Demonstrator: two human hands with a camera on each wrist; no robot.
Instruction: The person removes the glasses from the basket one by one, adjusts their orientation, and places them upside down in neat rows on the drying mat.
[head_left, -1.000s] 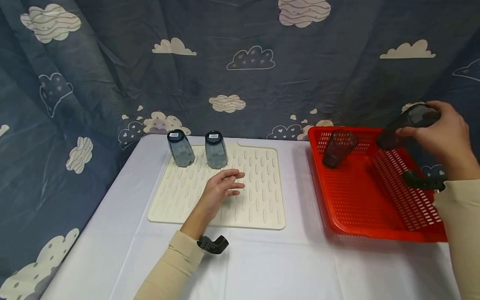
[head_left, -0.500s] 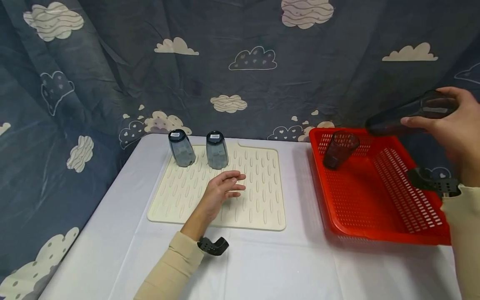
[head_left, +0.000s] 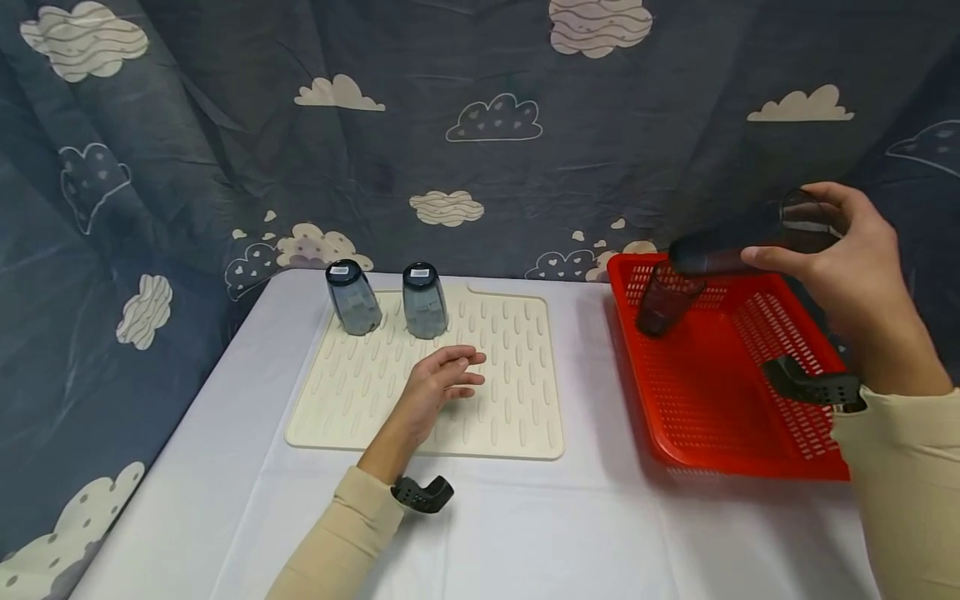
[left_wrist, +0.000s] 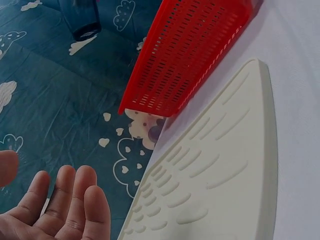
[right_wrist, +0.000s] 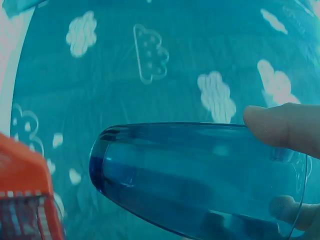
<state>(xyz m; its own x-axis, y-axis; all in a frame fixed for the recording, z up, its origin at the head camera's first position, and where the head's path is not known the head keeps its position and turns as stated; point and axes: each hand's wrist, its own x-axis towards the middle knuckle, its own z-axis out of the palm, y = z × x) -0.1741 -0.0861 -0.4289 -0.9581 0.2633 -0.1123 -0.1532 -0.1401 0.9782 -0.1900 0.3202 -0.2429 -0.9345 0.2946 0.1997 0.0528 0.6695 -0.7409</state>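
My right hand (head_left: 862, 271) grips a dark see-through drinking glass (head_left: 723, 246) near its rim. The glass lies almost level in the air over the back of the red basket (head_left: 727, 408), its base pointing left; thumb and a fingertip show on it in the right wrist view. Inside the basket, a second glass (head_left: 660, 308) leans in the back left corner, partly behind the held one. My left hand (head_left: 438, 379) hovers over or rests on the cream ridged mat (head_left: 517, 400), fingers loosely extended and holding nothing. Two glasses, the left one (head_left: 354, 300) and the right one (head_left: 424, 304), stand upside down on the mat's back left.
A white cloth (head_left: 540, 533) covers the table. Behind the table hangs a dark blue curtain (head_left: 420, 150) with cloud prints, close to the mat's and basket's back edges. The basket's perforated wall (left_wrist: 185, 55) rises beyond the mat in the left wrist view.
My right hand has lifted the glass, swung right, then come back left; the glass has turned from slanting to nearly level. The left hand stays in place.
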